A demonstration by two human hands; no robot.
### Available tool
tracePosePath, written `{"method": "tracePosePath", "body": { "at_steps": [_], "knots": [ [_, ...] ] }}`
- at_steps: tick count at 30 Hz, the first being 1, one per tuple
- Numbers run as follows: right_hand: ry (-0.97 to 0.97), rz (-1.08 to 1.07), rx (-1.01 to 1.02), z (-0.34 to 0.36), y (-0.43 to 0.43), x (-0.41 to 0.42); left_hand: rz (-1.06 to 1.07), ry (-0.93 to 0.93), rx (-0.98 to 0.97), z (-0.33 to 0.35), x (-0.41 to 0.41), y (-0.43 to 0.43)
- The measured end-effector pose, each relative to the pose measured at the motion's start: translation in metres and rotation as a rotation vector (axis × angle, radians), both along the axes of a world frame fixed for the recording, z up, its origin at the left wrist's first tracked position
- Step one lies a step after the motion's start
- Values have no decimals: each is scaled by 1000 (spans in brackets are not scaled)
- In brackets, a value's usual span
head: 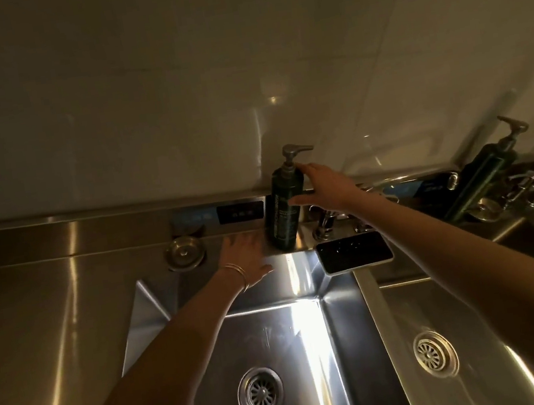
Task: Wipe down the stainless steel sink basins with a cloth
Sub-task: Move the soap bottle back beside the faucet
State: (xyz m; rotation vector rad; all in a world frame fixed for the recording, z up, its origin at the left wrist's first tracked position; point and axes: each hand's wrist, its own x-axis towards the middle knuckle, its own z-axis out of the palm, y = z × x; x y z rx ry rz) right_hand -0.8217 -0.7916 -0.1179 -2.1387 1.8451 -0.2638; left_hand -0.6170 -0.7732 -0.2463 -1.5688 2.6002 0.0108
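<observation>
Two bare forearms reach up from the near edge, over the stainless steel sink. Right hand point(322, 190) is wrapped partly around the dark pump bottle point(283, 207), fingers on the shoulder just under the pump head and thumb against the bottle's right side; the bottle stands on the back ledge of the sink, leaning a little to the left, and whether its base is lifted clear of the ledge cannot be told. Left hand point(244, 259) lies flat and spread on the same ledge just left of the bottle's base, fingers apart, gripping nothing; thin bangles point(236, 271) ring its wrist. No cloth can be made out under or in either hand.

Just right of the bottle, a phone point(354, 251) with a dark screen lies on the ledge, its near end hanging over the back corner of the left basin point(278, 332). A round metal cap point(184, 252) sits in the ledge left of the spread hand. Behind the right wrist, tap fittings point(322, 225) rise from the ledge.

Left basin has a drain strainer point(261, 392) near the front; the right basin point(475, 309), past the dividing wall, has its own drain point(435, 354). A second pump bottle point(486, 174) stands at the far right end of the ledge against the pale wall.
</observation>
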Motion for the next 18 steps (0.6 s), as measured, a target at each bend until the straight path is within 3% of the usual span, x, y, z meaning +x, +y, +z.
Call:
{"method": "tracePosePath", "body": {
  "at_steps": [3,9,18],
  "knots": [
    [-41,6,-22,-6,-10,2,22,-11,27,-7,1,-3],
    [99,112,-190,-6,-12,16,33,61,-13,-2,15,-2],
    [68,259,-291,37,7,116,119,297,-129,37,97,16]
  ]
}}
